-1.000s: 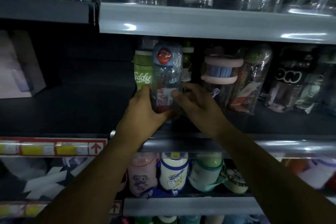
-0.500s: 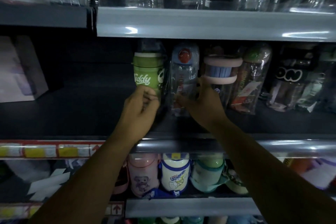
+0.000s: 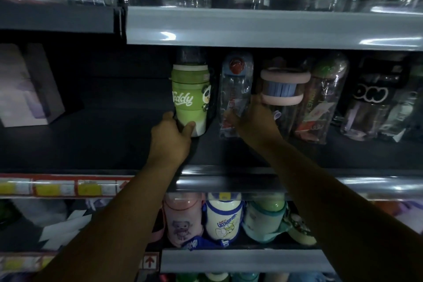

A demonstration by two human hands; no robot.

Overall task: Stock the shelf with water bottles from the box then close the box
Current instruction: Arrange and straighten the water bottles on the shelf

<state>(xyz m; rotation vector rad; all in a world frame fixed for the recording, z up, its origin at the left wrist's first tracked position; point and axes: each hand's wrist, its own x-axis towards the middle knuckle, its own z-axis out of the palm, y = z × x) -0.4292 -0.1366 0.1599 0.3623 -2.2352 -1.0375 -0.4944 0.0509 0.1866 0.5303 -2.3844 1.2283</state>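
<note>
Plastic, stiff, probably light: gripping green bottle point(image 3: 190, 103) at its base with left hand point(image 3: 170, 142). Holding clear wrapped bottle point(image 3: 235, 89) with right hand point(image 3: 254, 126); slippery, so better to take mid-body.

Centre frame, the left hand point(image 3: 170, 142) gripped the base of the green bottle point(image 3: 191, 98), thumb on one side, fingers on the other. Just right of it, the right hand point(image 3: 254, 123) held the lower part of the clear bottle point(image 3: 235, 89), upright on the dark shelf point(image 3: 103, 144). A pink-banded bottle point(image 3: 285, 87) stood beside it. At far left sat a pale box point(image 3: 25, 89).
</note>
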